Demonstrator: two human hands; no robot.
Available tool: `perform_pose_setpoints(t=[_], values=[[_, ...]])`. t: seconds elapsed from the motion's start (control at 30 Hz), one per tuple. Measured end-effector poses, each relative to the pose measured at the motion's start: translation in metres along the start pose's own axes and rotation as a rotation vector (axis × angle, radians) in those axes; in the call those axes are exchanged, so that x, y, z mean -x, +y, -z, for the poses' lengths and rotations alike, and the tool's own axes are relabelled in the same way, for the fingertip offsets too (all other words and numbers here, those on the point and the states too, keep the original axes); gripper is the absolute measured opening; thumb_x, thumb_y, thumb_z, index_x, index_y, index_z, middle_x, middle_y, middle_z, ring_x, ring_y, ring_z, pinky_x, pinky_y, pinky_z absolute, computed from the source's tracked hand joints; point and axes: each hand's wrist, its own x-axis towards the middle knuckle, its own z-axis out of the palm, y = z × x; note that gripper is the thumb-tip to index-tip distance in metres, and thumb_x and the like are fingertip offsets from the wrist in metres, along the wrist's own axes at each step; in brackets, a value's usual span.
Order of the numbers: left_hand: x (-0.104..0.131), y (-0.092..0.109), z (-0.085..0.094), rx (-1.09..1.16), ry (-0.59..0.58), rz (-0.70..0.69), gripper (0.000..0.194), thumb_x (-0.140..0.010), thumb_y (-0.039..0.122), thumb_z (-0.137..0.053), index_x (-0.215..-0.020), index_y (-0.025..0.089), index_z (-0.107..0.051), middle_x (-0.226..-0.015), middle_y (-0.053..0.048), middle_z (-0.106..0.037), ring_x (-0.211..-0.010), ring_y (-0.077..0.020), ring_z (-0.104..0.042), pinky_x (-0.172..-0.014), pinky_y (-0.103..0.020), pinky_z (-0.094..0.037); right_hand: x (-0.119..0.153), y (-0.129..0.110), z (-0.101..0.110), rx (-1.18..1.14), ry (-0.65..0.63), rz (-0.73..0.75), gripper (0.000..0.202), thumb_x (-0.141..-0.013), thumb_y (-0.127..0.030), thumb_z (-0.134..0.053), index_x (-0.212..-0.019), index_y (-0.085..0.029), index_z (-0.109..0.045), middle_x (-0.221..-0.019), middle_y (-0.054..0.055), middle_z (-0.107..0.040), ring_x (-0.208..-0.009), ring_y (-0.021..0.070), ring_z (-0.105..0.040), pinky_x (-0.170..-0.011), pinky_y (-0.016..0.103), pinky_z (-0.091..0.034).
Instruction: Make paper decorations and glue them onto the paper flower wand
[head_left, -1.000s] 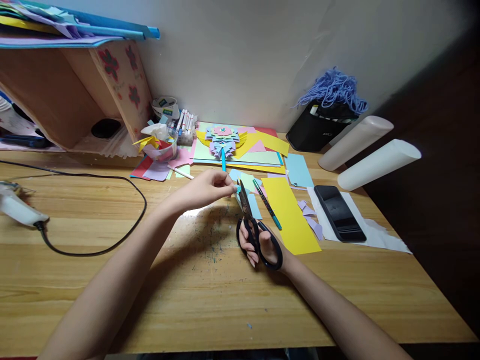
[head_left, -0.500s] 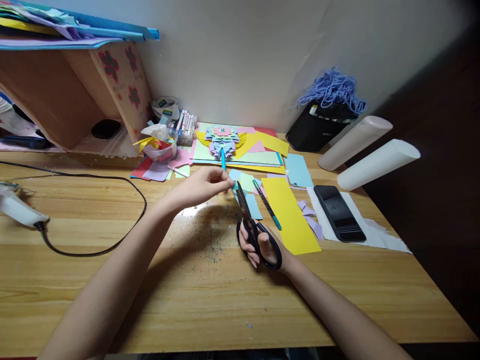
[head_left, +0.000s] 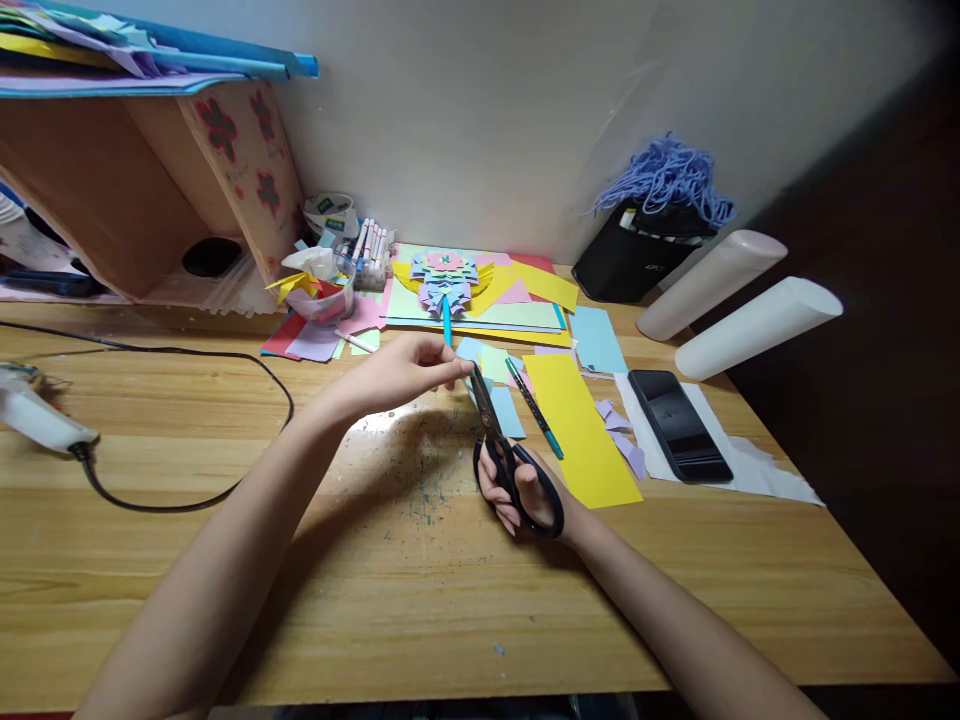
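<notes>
My right hand [head_left: 531,492] grips a pair of black-handled scissors [head_left: 491,425], thumb and fingers through the loops. Their dark blades point away from me and look closed, with the tips touching or very near the fingertips of my left hand [head_left: 409,372]. Those fingers are pinched on a small scrap of blue paper, now almost wholly hidden by them. Behind the left hand lies a layered paper figure [head_left: 448,283] in pastel colours on a blue stick [head_left: 448,325]. A dark green pen [head_left: 534,408] rests right of the scissors, beside a yellow paper sheet [head_left: 581,430].
A glue gun [head_left: 45,420] with a black cable lies at the left. Behind it stands a cardboard box [head_left: 259,180]. Markers [head_left: 370,250] and a tub of paper scraps [head_left: 322,295] are at the back. A phone [head_left: 679,425] and white cylinders [head_left: 757,325] occupy the right.
The scissor blades have closed from slightly apart, at the left fingertips. The blue scrap that showed there is now almost out of sight. Both arms have hardly moved.
</notes>
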Motion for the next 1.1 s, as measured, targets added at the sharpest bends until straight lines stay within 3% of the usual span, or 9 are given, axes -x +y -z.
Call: perform_pose_setpoints(t=[0.17,0.53,0.8,1.1], values=[[0.0009,0.0019,-0.0002,0.052,-0.023,-0.011,0.023,-0.079,0.036,-0.057,-0.071,0.014,-0.055,-0.062,0.003,-0.049,-0.051,-0.0067,-0.037,-0.05,-0.021,-0.027,0.0004,-0.0001,0.0001,-0.005,0.002,0.016,0.064,-0.058,-0.08,-0.052,-0.077,-0.02,-0.039,-0.054,-0.01,-0.037,-0.032,0.001,-0.03,-0.03,0.015,-0.037],[0.0001,0.0011,0.0008,0.032,0.004,-0.012,0.023,-0.08,0.035,-0.054,-0.071,0.014,-0.054,-0.065,0.002,-0.051,-0.056,-0.0076,-0.039,-0.053,-0.021,-0.028,-0.0012,-0.0049,-0.0034,-0.029,0.035,-0.036,0.067,-0.051,-0.08,-0.057,-0.073,-0.02,-0.039,-0.05,-0.011,-0.037,-0.029,0.0004,-0.028,-0.027,0.014,-0.033],[-0.0008,-0.0011,-0.0025,0.006,0.094,-0.035,0.023,-0.08,0.034,-0.054,-0.07,0.015,-0.049,-0.066,0.003,-0.044,-0.058,-0.0077,-0.037,-0.053,-0.021,-0.028,-0.0015,-0.0044,-0.0033,-0.035,0.04,-0.043,0.064,-0.053,-0.077,-0.06,-0.073,-0.02,-0.039,-0.05,-0.011,-0.037,-0.029,0.0009,-0.028,-0.026,0.014,-0.031],[-0.0009,0.0006,-0.006,0.018,0.079,-0.027,0.018,-0.077,0.028,-0.054,-0.067,0.016,-0.046,-0.065,0.003,-0.041,-0.059,-0.0083,-0.037,-0.055,-0.022,-0.029,0.0007,-0.0032,-0.0015,0.032,-0.004,0.002,0.066,-0.057,-0.082,-0.049,-0.077,-0.02,-0.039,-0.055,-0.01,-0.036,-0.033,0.0014,-0.031,-0.031,0.016,-0.037]])
